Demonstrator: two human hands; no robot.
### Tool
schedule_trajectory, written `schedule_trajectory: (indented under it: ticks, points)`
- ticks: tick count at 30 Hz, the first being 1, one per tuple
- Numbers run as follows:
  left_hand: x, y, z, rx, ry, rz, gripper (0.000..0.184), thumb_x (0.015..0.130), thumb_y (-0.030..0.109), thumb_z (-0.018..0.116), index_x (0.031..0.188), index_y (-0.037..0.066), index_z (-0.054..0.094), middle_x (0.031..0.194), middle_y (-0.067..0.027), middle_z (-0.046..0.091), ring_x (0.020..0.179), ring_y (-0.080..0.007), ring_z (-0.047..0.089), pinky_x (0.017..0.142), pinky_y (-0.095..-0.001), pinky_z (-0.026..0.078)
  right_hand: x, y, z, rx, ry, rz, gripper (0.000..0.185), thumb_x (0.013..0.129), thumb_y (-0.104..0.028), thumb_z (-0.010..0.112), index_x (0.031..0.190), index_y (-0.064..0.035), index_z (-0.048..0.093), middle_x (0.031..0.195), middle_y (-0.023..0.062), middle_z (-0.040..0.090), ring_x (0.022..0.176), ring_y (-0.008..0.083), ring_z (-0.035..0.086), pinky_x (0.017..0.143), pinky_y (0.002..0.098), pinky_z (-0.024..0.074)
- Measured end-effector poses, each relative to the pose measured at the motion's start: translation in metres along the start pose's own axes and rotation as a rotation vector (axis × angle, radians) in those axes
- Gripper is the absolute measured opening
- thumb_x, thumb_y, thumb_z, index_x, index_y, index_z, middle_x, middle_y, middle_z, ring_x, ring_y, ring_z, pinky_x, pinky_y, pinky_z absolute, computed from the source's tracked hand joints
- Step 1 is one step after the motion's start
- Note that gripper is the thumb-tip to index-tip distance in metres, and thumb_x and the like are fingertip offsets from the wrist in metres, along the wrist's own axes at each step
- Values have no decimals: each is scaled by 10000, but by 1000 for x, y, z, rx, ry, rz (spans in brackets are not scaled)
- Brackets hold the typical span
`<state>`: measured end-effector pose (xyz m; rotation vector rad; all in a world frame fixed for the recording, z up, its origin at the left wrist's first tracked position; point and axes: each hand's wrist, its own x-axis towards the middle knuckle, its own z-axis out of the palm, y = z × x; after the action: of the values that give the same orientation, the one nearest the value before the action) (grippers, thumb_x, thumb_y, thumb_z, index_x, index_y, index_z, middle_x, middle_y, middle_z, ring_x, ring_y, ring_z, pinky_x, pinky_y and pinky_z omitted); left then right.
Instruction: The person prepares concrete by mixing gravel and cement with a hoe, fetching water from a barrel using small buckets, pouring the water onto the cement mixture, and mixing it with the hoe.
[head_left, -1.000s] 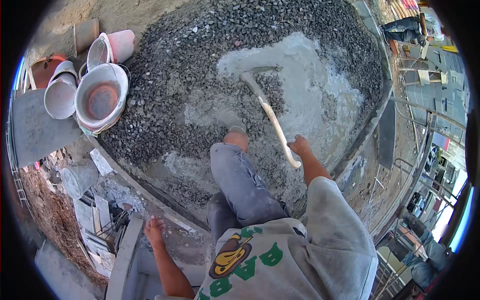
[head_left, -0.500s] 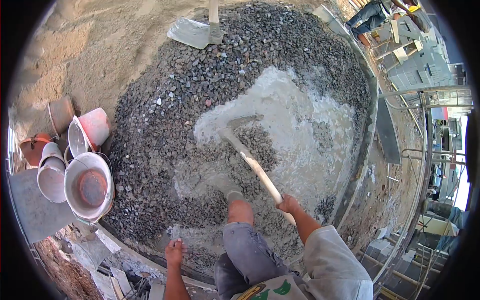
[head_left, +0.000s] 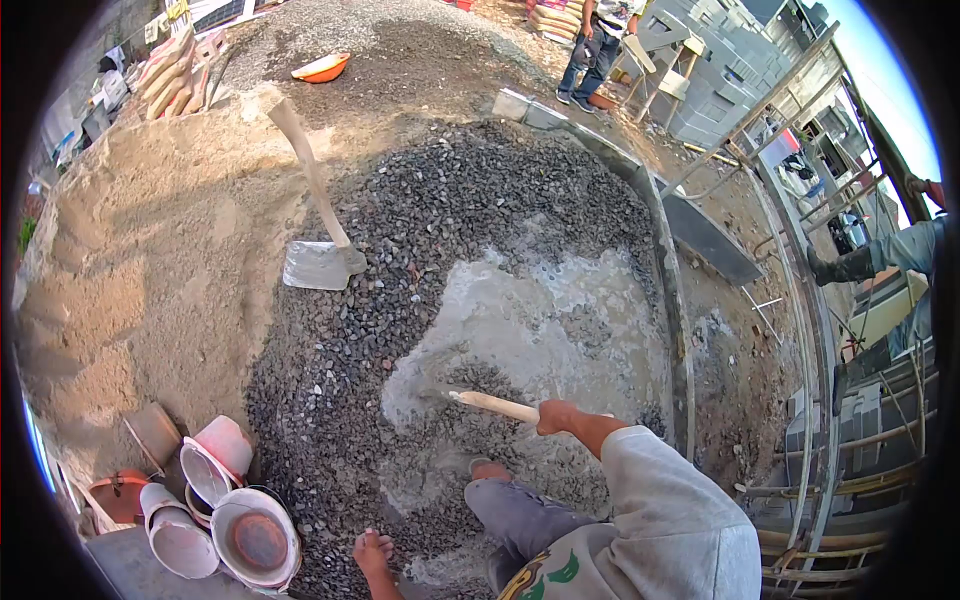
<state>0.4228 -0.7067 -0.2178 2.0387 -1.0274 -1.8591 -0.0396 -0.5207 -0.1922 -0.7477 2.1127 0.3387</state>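
The person's right hand (head_left: pixel 556 417) is closed around a pale wooden handle (head_left: pixel 497 406), which slants over wet grey mix (head_left: pixel 515 320); whatever is at the handle's far end cannot be made out in the mix. The left hand (head_left: pixel 373 552) is half open, fingers loosely bent, above the gravel (head_left: pixel 420 215) at the lower edge of the view. Between the two hands, a leg in grey trousers (head_left: pixel 525 513) reaches onto the heap, its foot partly hidden in the material. The gravel borders the wet mix at the left and at the far side, and a low edging (head_left: pixel 676 330) curves along the right. Beside the gravel at the lower left, several buckets (head_left: pixel 288 528) stand or lie crowded together. Farther off, a shovel (head_left: pixel 318 266) rests with its blade on the gravel's edge, its handle leaning over the sand (head_left: pixel 190 270). Beyond the sand lies an orange basin (head_left: pixel 322 68), and another person (head_left: pixel 595 50) stands near stacked grey blocks (head_left: pixel 720 85).
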Motion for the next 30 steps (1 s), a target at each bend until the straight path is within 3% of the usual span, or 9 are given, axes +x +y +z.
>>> schedule_trajectory:
  ticks: [4, 8, 10, 14, 15, 20, 26, 29, 30]
  points:
    - [12, 17, -2, 58, -26, 53, 279, 903, 316, 533, 827, 47, 530, 632, -78, 601, 442, -142, 537, 377, -246, 399, -20, 40, 51, 226, -22, 13, 499, 589, -353, 699, 958, -18, 671, 889, 197, 660, 847, 350, 633, 762, 416, 496]
    - [34, 32, 10, 28, -77, 91, 285, 907, 316, 525, 821, 44, 530, 628, -80, 606, 439, -150, 543, 368, -256, 400, -121, 76, 60, 426, -25, 36, 547, 622, -402, 696, 1001, -10, 644, 857, 202, 652, 850, 348, 624, 772, 402, 488]
    - [29, 40, 23, 106, -65, 103, 277, 907, 316, 526, 835, 49, 544, 640, -77, 613, 451, -146, 547, 377, -250, 396, -182, 84, 52, 408, 0, 61, 506, 652, -389, 700, 996, -22, 644, 810, 173, 655, 764, 301, 640, 718, 382, 499]
    - [17, 38, 65, 151, -160, 107, 271, 910, 313, 529, 833, 56, 575, 658, -54, 616, 487, -131, 556, 437, -253, 417, -215, 68, 31, 763, 50, 132, 349, 687, -243, 705, 922, 5, 632, 672, 106, 626, 550, 204, 608, 530, 350, 482]
    - [4, 38, 78, 99, -189, 162, 269, 913, 302, 530, 828, 52, 582, 672, -48, 618, 523, -119, 569, 460, -246, 424, -209, 51, 21, 887, 39, 147, 344, 694, -229, 697, 922, 15, 612, 673, 110, 624, 563, 204, 611, 546, 348, 486]
    - [-37, 61, 99, 103, -253, 150, 260, 910, 277, 545, 824, 35, 585, 692, -55, 629, 548, -108, 576, 470, -241, 427, -83, -2, -68, 1053, 215, 43, 309, 675, -174, 693, 874, 34, 582, 663, 114, 618, 557, 206, 609, 518, 352, 486]
    - [-12, 59, 20, 139, 0, 51, 269, 907, 291, 544, 848, 32, 583, 691, -57, 629, 523, -111, 571, 433, -244, 419, 7, -38, -280, 765, 269, -44, 285, 623, -220, 694, 678, 55, 644, 608, 131, 625, 496, 224, 607, 501, 341, 491]
    - [-11, 79, -14, -59, 113, 25, 271, 908, 299, 536, 866, 32, 559, 670, -62, 613, 492, -121, 562, 423, -240, 416, 67, -60, -374, 648, 213, -166, 302, 637, -219, 696, 734, 65, 662, 648, 144, 639, 518, 235, 616, 547, 361, 501]
    - [-11, 80, -24, -130, 123, 27, 268, 909, 299, 532, 867, 34, 552, 666, -64, 609, 485, -123, 559, 420, -238, 414, 65, -77, -407, 312, 281, -155, 336, 641, -231, 702, 822, 51, 680, 743, 158, 666, 621, 255, 648, 612, 369, 511]
